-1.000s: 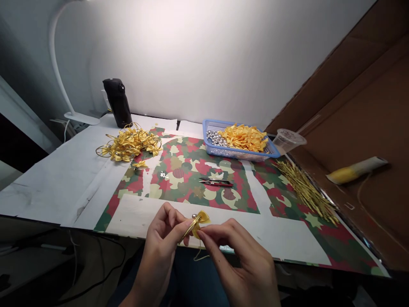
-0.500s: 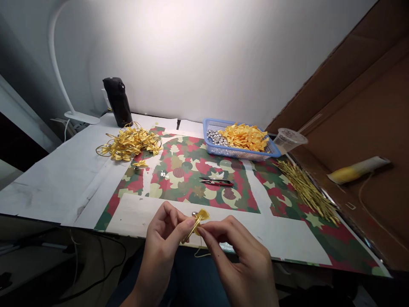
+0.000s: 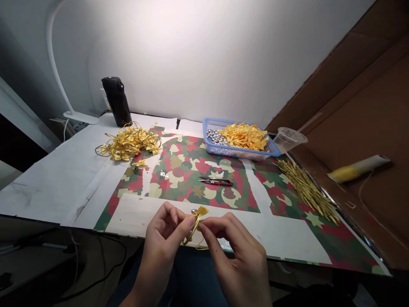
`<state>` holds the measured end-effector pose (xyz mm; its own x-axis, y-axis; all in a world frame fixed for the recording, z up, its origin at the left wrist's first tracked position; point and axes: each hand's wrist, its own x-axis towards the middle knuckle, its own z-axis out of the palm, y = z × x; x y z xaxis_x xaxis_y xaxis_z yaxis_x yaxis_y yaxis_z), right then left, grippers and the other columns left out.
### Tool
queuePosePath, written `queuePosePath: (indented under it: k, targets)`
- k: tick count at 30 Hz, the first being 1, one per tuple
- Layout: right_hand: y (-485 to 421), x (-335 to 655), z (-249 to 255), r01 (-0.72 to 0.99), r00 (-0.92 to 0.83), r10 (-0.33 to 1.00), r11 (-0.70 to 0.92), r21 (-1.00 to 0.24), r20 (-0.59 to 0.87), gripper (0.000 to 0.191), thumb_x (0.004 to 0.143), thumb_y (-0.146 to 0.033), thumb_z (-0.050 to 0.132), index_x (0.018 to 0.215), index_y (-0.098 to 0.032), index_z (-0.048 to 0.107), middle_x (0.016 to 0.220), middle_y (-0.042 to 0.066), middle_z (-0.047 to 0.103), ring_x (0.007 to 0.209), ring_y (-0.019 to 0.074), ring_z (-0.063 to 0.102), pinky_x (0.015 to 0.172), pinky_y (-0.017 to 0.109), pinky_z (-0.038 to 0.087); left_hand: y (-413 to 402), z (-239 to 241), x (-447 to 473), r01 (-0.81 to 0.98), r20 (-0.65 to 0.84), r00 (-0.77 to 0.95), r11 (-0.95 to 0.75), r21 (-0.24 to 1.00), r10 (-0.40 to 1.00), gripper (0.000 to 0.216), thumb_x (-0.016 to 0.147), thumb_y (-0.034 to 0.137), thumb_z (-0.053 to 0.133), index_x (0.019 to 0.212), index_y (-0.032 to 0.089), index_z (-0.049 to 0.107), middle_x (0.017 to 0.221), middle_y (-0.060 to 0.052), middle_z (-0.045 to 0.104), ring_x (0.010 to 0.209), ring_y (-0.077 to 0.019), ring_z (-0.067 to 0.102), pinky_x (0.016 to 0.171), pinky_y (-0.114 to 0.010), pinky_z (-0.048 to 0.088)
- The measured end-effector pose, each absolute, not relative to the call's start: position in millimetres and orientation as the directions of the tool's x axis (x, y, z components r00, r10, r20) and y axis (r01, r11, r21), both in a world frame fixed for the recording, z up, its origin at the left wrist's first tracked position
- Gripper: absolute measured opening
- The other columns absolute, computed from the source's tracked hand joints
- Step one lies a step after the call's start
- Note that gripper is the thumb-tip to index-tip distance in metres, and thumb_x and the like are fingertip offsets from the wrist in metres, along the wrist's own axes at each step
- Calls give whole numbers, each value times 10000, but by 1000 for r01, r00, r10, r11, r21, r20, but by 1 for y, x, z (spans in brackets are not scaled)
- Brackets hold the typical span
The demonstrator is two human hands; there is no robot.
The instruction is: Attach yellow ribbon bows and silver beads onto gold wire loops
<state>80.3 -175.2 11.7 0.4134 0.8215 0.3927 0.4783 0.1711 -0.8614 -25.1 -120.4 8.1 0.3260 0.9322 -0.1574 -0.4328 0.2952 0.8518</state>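
Between my two hands, over the table's front edge, is a yellow ribbon bow with a small silver bell and a looped gold cord. My left hand pinches the bow and cord between thumb and fingers. From the other side, my right hand is closed, thumb against forefinger, at the cord by the bow. A thin loose end of cord hangs below the fingertips. The fingers partly hide the middle of the bow.
Thread snips lie mid-table. Behind them stands a blue basket of yellow bows and silver bells. A pile of gold-corded bows lies left, near a black bottle. Gold cords, a plastic cup and a thread cone are right.
The bow has turned slightly in my fingers and the cord loop beneath it stands out wider. The thin loose end has shifted up. Both hands stay nearly in place.
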Motion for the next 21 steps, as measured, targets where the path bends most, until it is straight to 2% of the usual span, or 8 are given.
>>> queuePosePath:
  k: [9,15,21]
  targets:
    - [-173,81,9,512,388,785,252,-821,483,135,874,-130,587,789,-223,635,689,-5,606,614,138,585,572,240,484,-117,12,-26,-464,-209,336,355,812,918,391,696,241,788,642,185,406,563,68,510,514,-71,452,518,-174,385]
    - [-174,81,9,496,366,821,226,-838,438,118,877,-131,586,805,-213,633,688,-12,597,618,127,590,574,222,492,-116,12,-25,-480,-210,334,358,801,919,403,702,213,777,632,186,381,566,68,517,523,-65,451,536,-166,392]
    - [-173,76,8,404,435,811,213,-890,391,121,880,-145,582,787,-209,625,695,-12,598,621,129,588,574,229,497,-116,15,-23,-465,-236,315,366,806,919,413,694,198,777,630,189,369,571,74,508,533,-63,448,550,-162,402]
